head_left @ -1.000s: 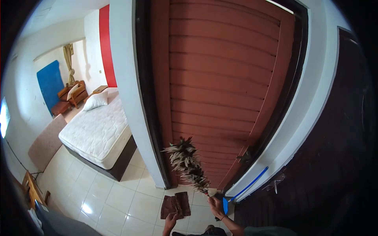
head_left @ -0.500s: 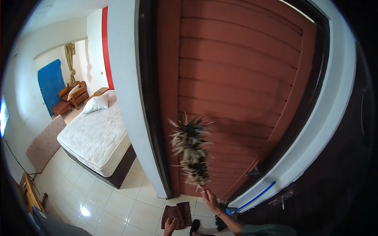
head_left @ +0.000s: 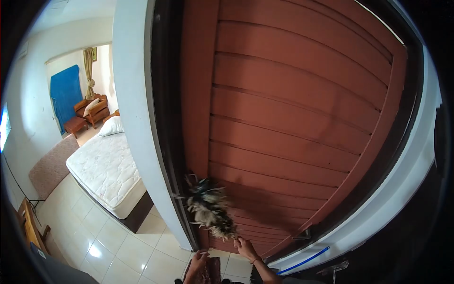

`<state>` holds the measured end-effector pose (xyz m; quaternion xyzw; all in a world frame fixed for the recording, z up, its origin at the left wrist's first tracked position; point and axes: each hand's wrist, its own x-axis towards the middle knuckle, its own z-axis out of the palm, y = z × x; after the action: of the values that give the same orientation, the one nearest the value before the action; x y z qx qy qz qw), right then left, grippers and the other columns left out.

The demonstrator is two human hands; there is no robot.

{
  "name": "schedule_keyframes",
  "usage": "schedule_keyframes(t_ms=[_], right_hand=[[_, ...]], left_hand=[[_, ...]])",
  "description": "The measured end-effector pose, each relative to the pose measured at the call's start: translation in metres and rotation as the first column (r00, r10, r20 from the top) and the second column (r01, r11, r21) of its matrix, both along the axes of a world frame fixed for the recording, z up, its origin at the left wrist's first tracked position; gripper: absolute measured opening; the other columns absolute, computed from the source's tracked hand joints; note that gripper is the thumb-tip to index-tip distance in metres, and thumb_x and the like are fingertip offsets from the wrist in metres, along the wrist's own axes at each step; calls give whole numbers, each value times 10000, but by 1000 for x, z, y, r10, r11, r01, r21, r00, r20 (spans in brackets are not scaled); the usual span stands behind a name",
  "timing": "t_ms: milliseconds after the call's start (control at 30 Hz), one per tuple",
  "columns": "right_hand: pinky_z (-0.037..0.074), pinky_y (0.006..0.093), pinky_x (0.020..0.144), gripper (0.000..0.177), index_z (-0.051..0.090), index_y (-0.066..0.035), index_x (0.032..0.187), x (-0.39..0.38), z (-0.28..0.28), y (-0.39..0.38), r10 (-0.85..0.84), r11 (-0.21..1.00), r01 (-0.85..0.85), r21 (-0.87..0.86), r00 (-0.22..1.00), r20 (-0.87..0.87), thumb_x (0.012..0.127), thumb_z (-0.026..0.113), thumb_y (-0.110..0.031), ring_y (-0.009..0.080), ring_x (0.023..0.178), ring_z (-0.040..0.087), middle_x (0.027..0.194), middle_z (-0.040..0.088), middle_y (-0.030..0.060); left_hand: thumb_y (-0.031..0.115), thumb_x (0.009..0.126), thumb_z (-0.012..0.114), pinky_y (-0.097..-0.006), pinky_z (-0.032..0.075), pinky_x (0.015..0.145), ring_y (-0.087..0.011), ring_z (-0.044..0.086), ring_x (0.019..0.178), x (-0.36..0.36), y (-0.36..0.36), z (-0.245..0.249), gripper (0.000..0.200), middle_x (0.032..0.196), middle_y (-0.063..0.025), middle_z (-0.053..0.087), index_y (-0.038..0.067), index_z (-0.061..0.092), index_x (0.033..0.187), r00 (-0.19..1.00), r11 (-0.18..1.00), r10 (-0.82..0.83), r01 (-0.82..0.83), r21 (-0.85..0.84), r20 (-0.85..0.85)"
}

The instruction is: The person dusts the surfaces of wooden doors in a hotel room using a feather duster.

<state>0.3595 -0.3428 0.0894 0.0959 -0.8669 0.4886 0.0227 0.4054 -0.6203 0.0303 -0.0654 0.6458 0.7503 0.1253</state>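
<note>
My right hand (head_left: 244, 248) is closed round the handle end of a feather duster (head_left: 211, 208). The duster's dark and cream feathers point up and to the left, near the lower left part of a red-brown slatted door (head_left: 283, 118) and its dark frame (head_left: 166, 118). My left hand (head_left: 197, 265) is at the bottom, left of my right hand, with its fingers curled; whether it holds anything is too small to tell. Below it lies a dark red mat (head_left: 213, 270) on the tiles.
At the left are a bare mattress (head_left: 106, 170) with a pillow (head_left: 111, 126), a wooden armchair (head_left: 96, 112) and a blue cloth (head_left: 66, 97). A white wall edge (head_left: 135, 94) stands beside the door frame. A blue stick (head_left: 305, 261) leans at the lower right.
The duster and my right hand have moved down and left, with the feathers now by the door frame. My left hand has risen. The view has shifted, showing the door larger.
</note>
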Motion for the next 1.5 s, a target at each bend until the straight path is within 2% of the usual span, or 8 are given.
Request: schedule_keyframes(t_ms=[333, 567, 700, 933, 1100, 1200, 1333, 1500], right_hand=[[492, 320, 649, 260, 520, 9, 864, -53, 138, -50, -394, 794, 222, -566, 897, -202, 1042, 405, -142, 164, 629, 502, 669, 467, 69], [453, 312, 645, 302, 457, -70, 832, -38, 148, -61, -483, 874, 479, -86, 832, -275, 1049, 455, -280, 162, 572, 450, 671, 437, 38], [517, 356, 704, 322, 395, -100, 867, -49, 149, -51, -490, 574, 131, -808, 846, -211, 1048, 418, -365, 137, 586, 476, 705, 436, 3], [493, 336, 584, 256, 466, -48, 847, -26, 137, -51, -366, 874, 458, 165, 842, -397, 1054, 431, -194, 137, 546, 479, 698, 496, 32], [532, 352, 639, 265, 449, -86, 887, -36, 138, -37, -483, 536, 123, -835, 856, -184, 1050, 445, -295, 162, 707, 601, 713, 464, -9], [576, 441, 783, 237, 455, -93, 910, -35, 172, -59, -376, 479, 134, -868, 925, -64, 1049, 443, -284, 160, 742, 616, 778, 499, 21], [532, 362, 650, 148, 514, -76, 949, -29, 153, -59, -362, 890, 395, 227, 916, -175, 1027, 469, -193, 189, 720, 649, 726, 589, 59], [563, 353, 758, 221, 462, -50, 845, -39, 146, -48, -522, 794, 384, -470, 828, -204, 1043, 407, -128, 165, 779, 637, 756, 550, 42]], left_hand=[[223, 977, 583, -326, 506, 814, -196, 655, 917, -67, -25, 47, 291, 992, -115, 671, -40, 586, 1102, 980, 977, -189, 181, -117, -59], [206, 978, 581, -313, 504, 815, -160, 620, 903, -120, -46, 19, 267, 970, -86, 656, -19, 578, 1122, 944, 952, -304, 296, -80, -128], [253, 999, 565, -316, 532, 795, -194, 661, 935, -130, -65, 2, 361, 1041, -102, 663, -9, 533, 1246, 936, 941, -336, 328, -88, -101], [197, 993, 543, -296, 492, 800, -169, 637, 958, -108, -55, 29, 272, 1049, -94, 654, -8, 581, 1169, 921, 920, -389, 390, -36, 17], [255, 994, 562, -308, 516, 778, -174, 643, 956, -97, -36, 35, 323, 1052, -72, 638, 15, 552, 1210, 930, 930, -366, 364, 56, 27], [290, 991, 578, -305, 523, 781, -164, 626, 966, -86, -32, 41, 350, 1064, -59, 628, 33, 554, 1228, 922, 923, -384, 384, 26, 42], [314, 993, 571, -306, 513, 783, -158, 613, 981, -78, -33, 57, 359, 1065, -47, 627, 47, 562, 1233, 911, 912, -409, 409, 14, 42], [264, 1007, 529, -327, 492, 812, -206, 662, 994, -74, -40, 58, 314, 1131, -112, 668, 34, 539, 1221, 921, 923, -385, 385, 4, 68]])
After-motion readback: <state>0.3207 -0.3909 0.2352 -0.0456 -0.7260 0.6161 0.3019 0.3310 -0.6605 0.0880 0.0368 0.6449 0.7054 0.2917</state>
